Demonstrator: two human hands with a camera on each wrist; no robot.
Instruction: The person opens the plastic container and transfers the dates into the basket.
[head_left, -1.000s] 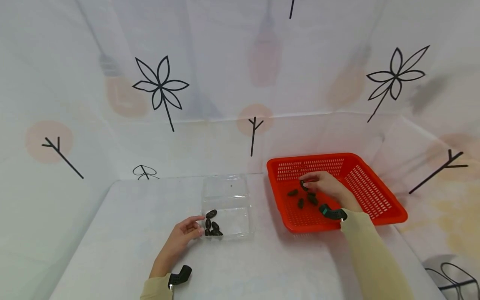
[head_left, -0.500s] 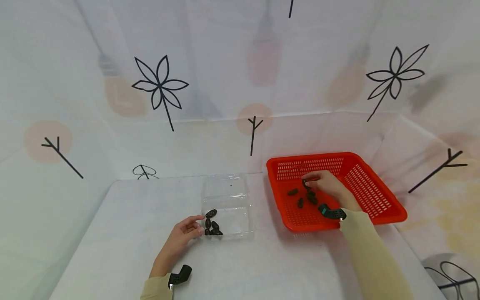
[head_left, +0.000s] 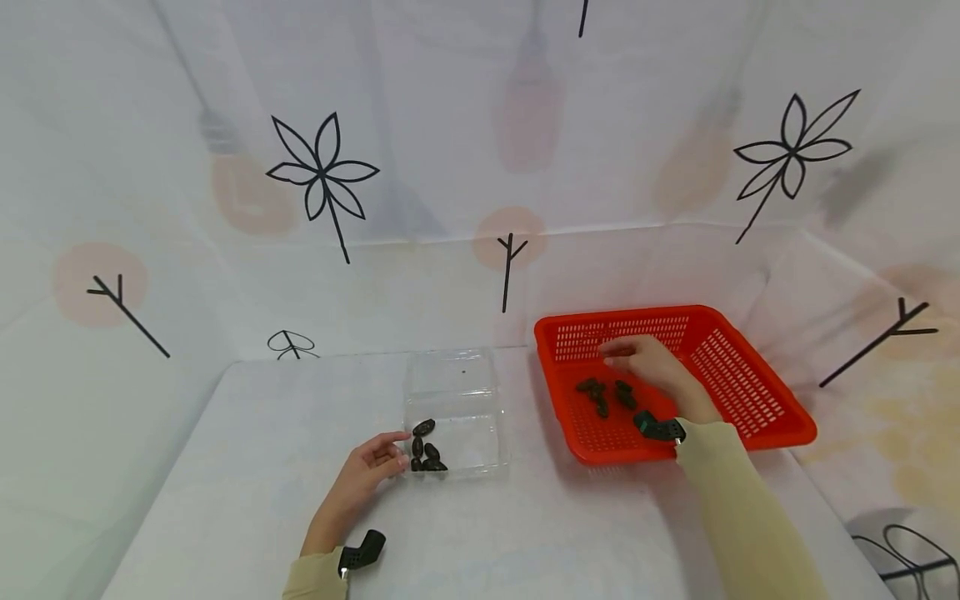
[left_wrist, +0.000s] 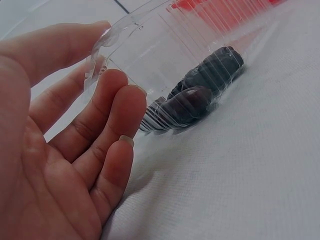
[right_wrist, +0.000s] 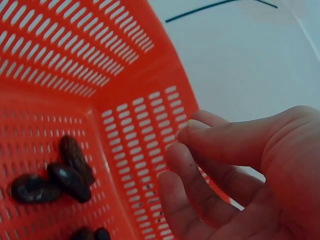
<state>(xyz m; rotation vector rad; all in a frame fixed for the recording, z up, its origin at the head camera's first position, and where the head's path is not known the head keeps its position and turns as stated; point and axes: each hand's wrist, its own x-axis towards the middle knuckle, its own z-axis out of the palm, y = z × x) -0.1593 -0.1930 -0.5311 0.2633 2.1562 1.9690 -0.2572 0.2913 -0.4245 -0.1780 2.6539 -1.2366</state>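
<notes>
Dark oval pieces (head_left: 625, 395) — in red basket (head_left: 738, 371), below right grip (head_left: 651, 367), apart.

"What colour is the basket (head_left: 797, 429) at four o'clock?"

"Bright red, its walls patterned with rows of slots. The lumps (head_left: 625, 395) in it run from brown to near-black."

"And the box (head_left: 472, 437) between six and seven?"

"Clear and colourless, with dark brown lumps inside."

"The sleeves?"

"Pale yellow-beige, both the sleeve at seven (head_left: 315, 575) and the one past four (head_left: 750, 508). The wristbands (head_left: 362, 552) are black; the right one has a green patch."

"The backdrop (head_left: 420, 300)?"

"White, with black-outlined flowers at ten (head_left: 321, 172) and two, and a peach circle at nine (head_left: 100, 283)."
</notes>
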